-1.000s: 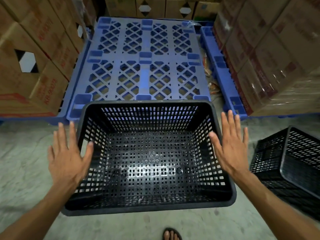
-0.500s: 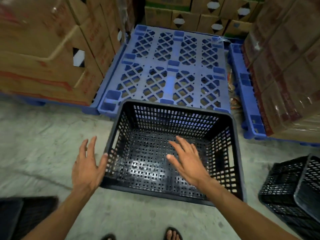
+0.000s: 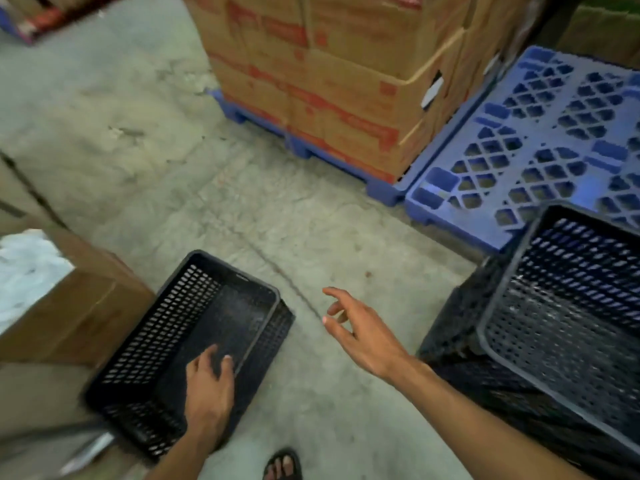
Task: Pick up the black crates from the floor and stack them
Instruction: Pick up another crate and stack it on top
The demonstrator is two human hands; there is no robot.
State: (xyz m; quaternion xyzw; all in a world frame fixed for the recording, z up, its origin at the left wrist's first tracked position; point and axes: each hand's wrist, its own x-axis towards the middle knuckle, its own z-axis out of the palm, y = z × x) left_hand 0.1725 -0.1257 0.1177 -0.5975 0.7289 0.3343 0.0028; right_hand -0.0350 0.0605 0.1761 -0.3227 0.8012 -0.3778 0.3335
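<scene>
A black perforated crate (image 3: 180,327) lies on the concrete floor at the lower left, turned at an angle. My left hand (image 3: 209,393) rests on its right rim with the fingers curled over the edge into the crate. My right hand (image 3: 360,334) hovers open above the bare floor between the two crates, fingers spread and holding nothing. At the right, another black crate (image 3: 554,306) sits nested on top of a lower black crate (image 3: 457,327); its right part runs out of view.
A blue plastic pallet (image 3: 540,140) lies behind the right crates. Stacked cardboard boxes (image 3: 329,64) stand on another pallet at the back. A cardboard box (image 3: 79,306) touches the left crate's far side. My sandalled foot (image 3: 282,465) is at the bottom edge.
My view has swung left, away from the crate in front of the pallet. My left hand has moved onto the rim of a different crate on the floor; my right hand trails open.
</scene>
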